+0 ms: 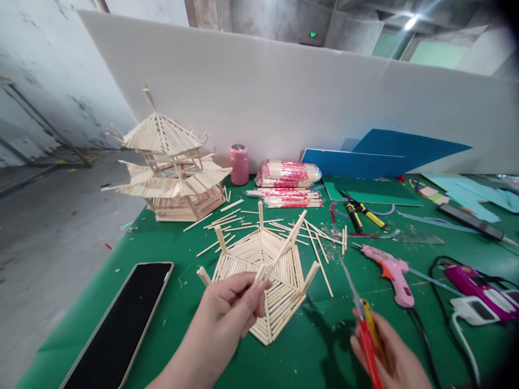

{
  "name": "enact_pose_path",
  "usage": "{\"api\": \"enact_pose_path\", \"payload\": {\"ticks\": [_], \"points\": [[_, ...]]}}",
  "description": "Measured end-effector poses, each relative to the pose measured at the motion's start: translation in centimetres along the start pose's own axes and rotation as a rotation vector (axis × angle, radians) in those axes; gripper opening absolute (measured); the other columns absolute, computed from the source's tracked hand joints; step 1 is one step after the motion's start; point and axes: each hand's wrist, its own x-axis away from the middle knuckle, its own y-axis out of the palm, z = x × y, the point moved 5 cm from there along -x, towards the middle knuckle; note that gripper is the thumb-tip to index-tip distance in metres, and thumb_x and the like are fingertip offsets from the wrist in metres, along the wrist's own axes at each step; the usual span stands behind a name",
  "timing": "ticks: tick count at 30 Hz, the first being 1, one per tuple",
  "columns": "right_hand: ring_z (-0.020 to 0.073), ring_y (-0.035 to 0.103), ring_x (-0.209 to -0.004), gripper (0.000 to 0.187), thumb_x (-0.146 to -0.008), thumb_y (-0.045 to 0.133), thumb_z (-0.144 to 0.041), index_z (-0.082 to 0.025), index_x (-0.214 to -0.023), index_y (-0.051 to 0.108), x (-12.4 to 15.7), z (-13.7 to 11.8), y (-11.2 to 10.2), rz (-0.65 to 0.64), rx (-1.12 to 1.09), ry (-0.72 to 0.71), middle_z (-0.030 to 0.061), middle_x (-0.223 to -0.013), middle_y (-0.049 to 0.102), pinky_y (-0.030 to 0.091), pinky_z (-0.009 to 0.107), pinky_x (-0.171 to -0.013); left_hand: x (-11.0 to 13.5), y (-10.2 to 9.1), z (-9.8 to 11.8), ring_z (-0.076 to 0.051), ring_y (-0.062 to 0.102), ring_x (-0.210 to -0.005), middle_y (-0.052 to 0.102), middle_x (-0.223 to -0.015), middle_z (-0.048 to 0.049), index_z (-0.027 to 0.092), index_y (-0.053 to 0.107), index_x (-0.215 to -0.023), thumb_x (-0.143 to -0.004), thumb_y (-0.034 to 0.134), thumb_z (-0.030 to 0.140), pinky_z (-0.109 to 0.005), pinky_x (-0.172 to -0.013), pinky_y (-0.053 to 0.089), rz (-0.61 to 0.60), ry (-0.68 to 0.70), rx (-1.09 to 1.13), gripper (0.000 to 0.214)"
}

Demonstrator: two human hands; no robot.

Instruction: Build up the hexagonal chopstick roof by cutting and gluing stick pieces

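My left hand [237,308] is closed, pinching light wooden sticks [286,246] between thumb and fingertips. One long stick slants up and away to the right, and a short end shows at the thumb. Behind and below that hand lies a hexagonal stick platform [284,310] with short upright posts at its corners, its near left part hidden by the hand. At the lower right, my right hand [389,351] is wrapped around scissors [367,337] with red and yellow handles, the narrow metal blades pointing up and away. They are apart from the sticks.
A stick pagoda [178,183] stands at the back left, beside a pink bottle [239,165] and wrapped stick bundles [288,174]. Loose sticks [320,251] lie around the platform. A phone [121,324] is left; pliers [363,213], a pink glue gun [389,273] and cables are right.
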Motion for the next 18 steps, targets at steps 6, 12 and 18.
{"api": "enact_pose_path", "payload": {"ticks": [6,12,18], "points": [[0.0274,0.061,-0.080,0.052,-0.069,0.053,-0.049,-0.015,-0.107,0.050,-3.2,-0.7,-4.0,0.226,0.769,-0.143,0.0145,-0.103,0.059,0.050,0.041,-0.070,-0.1,2.3,-2.3,-0.002,0.027,-0.040,0.044,-0.049,0.0052,0.012,0.053,-0.062,-0.080,0.049,0.033,-0.020,-0.043,0.015,-0.123,-0.140,0.250,0.029],[0.0278,0.051,-0.097,0.037,-0.073,0.054,-0.042,-0.020,-0.104,0.054,-2.0,-4.9,-2.5,0.258,0.576,-0.320,0.0108,-0.104,0.055,0.042,0.041,-0.082,-0.2,3.6,-2.7,-0.002,0.027,-0.040,0.046,-0.051,0.0048,0.012,0.052,-0.061,-0.080,0.049,0.031,-0.020,-0.042,0.015,-0.211,-0.197,0.261,0.028],[0.0095,0.047,-0.057,0.024,-0.079,0.054,-0.035,-0.020,-0.098,0.057,-2.2,-9.4,5.4,-0.326,-0.305,-0.141,-0.0017,-0.067,0.051,0.041,0.020,-0.051,0.4,4.7,-2.9,-0.003,0.026,-0.037,0.045,-0.046,0.0060,0.012,0.056,-0.066,-0.076,0.051,0.033,-0.019,-0.038,0.013,-0.299,-0.330,0.175,0.024]]}}
